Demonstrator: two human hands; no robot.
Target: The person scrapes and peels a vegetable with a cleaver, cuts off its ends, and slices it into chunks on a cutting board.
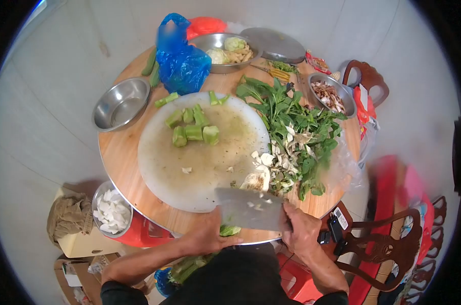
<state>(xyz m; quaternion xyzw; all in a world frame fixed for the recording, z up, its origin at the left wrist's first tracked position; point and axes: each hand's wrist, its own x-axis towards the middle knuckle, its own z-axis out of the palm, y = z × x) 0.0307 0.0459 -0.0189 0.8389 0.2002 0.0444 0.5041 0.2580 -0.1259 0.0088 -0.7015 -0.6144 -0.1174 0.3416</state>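
My right hand (300,227) is wrapped round the handle of a wide cleaver (250,209), whose blade lies across the near edge of the round white cutting board (154,173). Bits of pale peel cling to the blade. Close by the blade, my left hand (207,235) is closed on a green vegetable stalk (230,231), with some fingers hidden. Thick cut chunks of green stalk (194,132) sit on the far part of the board. Leafy greens (296,114) and pale peelings (286,160) are heaped at its right.
A steel bowl (121,104) stands at the left, a blue plastic bag (182,63) behind the board. Farther back is a basin of vegetables (230,65); a bowl of sliced pieces (329,96) is at right. White chunks (112,212) fill a pot below left. A wooden chair (388,249) stands right.
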